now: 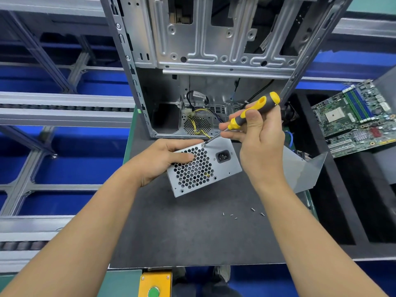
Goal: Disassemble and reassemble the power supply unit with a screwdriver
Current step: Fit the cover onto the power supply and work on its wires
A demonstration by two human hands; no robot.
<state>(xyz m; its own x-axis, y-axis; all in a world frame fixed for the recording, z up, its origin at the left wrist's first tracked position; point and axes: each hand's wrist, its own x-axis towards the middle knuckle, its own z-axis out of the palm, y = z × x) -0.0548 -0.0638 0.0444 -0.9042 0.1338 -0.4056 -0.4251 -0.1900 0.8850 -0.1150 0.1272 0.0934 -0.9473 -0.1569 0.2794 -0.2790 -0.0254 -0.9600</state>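
The right hand (260, 144) has its grip closed round the screwdriver (249, 113), fingers curled on the yellow-and-black handle with the thumb lying along it. The shaft slants down and to the left, and its tip sits on a screw at the upper corner of the power supply unit (204, 166). The left hand (162, 160) holds that unit from its left side — the thumb lies across the honeycomb fan grille, the other fingers wrap behind the top edge, out of sight. The unit is tilted, its grille face and black power socket turned toward the camera, its lower edge on or just above the dark mat of the desk (188, 232) (which of the two cannot be told).

Near the unit, toward the person, several small loose screws (243, 213) lie scattered on the mat. Just behind the unit stands an open metal computer case (214, 50), with yellow and black wires and a second grille showing inside it. A grey metal panel (304, 170) lies behind the right wrist. Well to the right, a green motherboard (357, 116) rests in a black tray. A yellow box with a green button (154, 284) sits at the near desk edge.
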